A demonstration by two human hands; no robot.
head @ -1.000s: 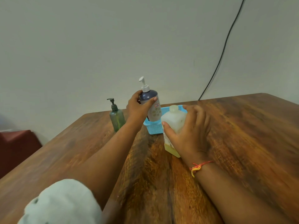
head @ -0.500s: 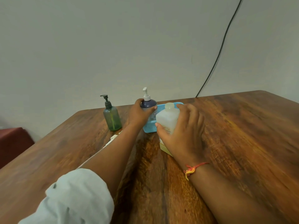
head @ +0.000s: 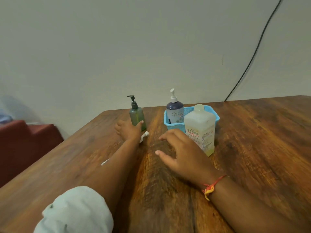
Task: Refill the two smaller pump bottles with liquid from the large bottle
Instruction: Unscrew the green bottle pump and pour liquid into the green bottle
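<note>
Green pump bottle [head: 137, 115] at the far edge of the table [head: 252, 148] touches your relaxed left hand [head: 128, 132]; your right hand [head: 181, 153] spreads empty.

A blue plastic mesh basket [head: 173, 126] stands on the brown wooden bench [head: 260, 148]. A purple pump bottle with a white head [head: 174, 111] fills its left end, and a large white square bottle [head: 200, 130] just before the basket bars its front. Left of the basket a bare strip reaches a green translucent pump bottle [head: 136, 117]; a small white pump part [head: 145, 135] lies there. Right of the basket the bench is bare.
</note>
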